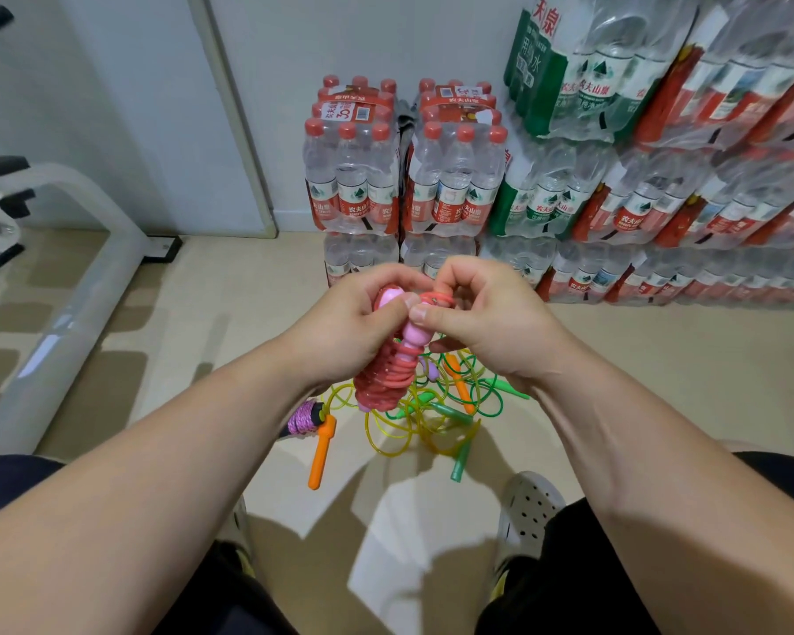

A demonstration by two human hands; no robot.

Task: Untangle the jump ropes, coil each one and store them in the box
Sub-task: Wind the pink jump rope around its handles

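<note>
Clearly the work is only in its first part. Across the upper right of the frame stand the stacked packs of water bottles, and below them the pale floor fills the middle.

On this floor, in the centre just under the hands, lies the tangle of yellow and green cords with orange and green handles. It is not yet separated, so I judge that at least two ropes wait there. Left of it a purple bundle lies already wound tight, next to an orange handle (whether they belong together I cannot tell).

The pink rope is in the centre of the frame, held above the tangle, and its cord is wrapped many times around the pink handles. The left hand has its fingers curled around the top of this bundle. The right hand pinches the last red loop between thumb and fingers, beside the handle tip. So this coil looks almost finished.

No box shows anywhere, so nothing is stored as far as I can see.
</note>
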